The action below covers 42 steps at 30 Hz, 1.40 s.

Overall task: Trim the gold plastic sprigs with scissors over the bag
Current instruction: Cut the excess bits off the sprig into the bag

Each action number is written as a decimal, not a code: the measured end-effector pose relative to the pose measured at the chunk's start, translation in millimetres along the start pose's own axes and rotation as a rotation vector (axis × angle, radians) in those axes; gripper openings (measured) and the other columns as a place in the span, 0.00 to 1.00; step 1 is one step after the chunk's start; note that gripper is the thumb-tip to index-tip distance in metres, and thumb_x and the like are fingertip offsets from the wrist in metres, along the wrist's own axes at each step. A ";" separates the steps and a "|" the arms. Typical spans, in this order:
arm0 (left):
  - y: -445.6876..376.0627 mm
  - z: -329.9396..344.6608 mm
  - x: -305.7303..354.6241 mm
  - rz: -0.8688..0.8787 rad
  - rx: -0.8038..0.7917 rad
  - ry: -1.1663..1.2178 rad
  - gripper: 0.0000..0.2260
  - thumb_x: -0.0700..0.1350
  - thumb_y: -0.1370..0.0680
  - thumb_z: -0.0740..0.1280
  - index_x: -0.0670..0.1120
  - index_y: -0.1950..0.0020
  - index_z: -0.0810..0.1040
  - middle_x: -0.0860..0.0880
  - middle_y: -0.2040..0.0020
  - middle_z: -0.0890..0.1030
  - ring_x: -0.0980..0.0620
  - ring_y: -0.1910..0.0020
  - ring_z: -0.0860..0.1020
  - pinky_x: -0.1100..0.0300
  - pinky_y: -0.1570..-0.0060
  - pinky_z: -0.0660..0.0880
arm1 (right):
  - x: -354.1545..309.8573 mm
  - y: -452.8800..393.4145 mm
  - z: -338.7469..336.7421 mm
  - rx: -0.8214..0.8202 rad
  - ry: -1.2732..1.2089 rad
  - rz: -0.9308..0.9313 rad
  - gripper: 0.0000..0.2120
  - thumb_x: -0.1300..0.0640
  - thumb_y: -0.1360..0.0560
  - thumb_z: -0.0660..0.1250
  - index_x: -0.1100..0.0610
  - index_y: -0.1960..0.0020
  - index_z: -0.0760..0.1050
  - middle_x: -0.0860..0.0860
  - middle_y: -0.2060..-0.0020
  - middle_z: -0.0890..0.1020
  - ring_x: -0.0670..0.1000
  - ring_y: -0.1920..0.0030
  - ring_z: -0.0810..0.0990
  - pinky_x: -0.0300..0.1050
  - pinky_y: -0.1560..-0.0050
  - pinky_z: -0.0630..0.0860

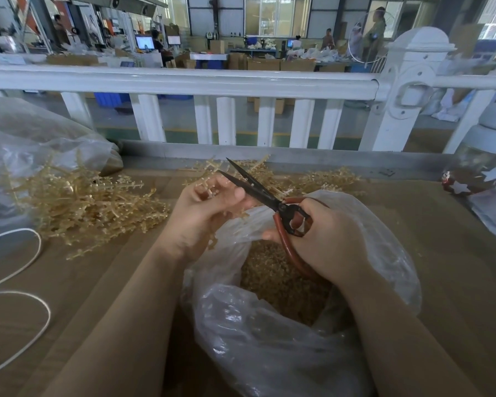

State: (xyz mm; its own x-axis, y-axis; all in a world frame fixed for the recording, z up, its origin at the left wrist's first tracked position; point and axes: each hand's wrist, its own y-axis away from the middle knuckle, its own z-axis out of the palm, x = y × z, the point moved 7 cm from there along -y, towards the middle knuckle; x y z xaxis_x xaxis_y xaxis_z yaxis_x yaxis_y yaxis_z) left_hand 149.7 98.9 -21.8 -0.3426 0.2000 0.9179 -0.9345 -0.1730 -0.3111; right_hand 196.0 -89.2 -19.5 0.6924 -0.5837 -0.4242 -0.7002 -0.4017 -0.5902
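Gripping scissors [265, 196], right hand [324, 239], no legible writing

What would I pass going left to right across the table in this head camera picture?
White cord → loose pile of gold sprigs → left hand holding a sprig → scissors with blades apart → right hand over the clear bag → star-patterned jar.

scissors [258, 189]: 1 | plastic bags [269, 339]: 2 | sprig heaps [92, 207]: 2 | hands [201, 213]: 2
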 end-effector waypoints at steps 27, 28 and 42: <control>3.1 9.2 18.9 0.144 0.040 -0.236 0.09 0.33 0.29 0.68 0.45 0.67 0.81 0.44 0.69 0.76 0.52 0.69 0.74 0.62 0.65 0.74 | -8.3 -0.1 -6.7 0.002 0.025 -0.039 0.37 0.17 0.36 0.51 0.46 0.52 0.78 0.33 0.66 0.73 0.31 0.67 0.70 0.30 0.67 0.71; 3.0 8.9 18.5 0.141 0.039 -0.228 0.09 0.34 0.29 0.68 0.45 0.66 0.81 0.45 0.69 0.76 0.52 0.69 0.73 0.62 0.65 0.74 | -8.0 -0.2 -6.5 0.001 0.015 -0.037 0.37 0.17 0.36 0.51 0.46 0.53 0.78 0.33 0.66 0.73 0.32 0.67 0.71 0.30 0.67 0.72; 4.3 10.8 16.3 0.163 -0.027 -0.262 0.03 0.34 0.29 0.68 0.38 0.62 0.79 0.51 0.66 0.81 0.53 0.63 0.77 0.61 0.62 0.75 | -9.0 1.3 -6.2 -0.016 0.065 -0.043 0.36 0.16 0.36 0.48 0.45 0.52 0.73 0.34 0.62 0.72 0.30 0.66 0.68 0.25 0.66 0.63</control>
State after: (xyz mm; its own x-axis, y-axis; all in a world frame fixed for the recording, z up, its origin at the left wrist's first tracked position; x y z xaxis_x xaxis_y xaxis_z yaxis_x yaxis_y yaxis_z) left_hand 141.1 91.0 -5.5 -0.4546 -0.0840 0.8867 -0.8729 -0.1558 -0.4623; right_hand 187.8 -88.8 -12.2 0.7092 -0.6102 -0.3531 -0.6734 -0.4379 -0.5956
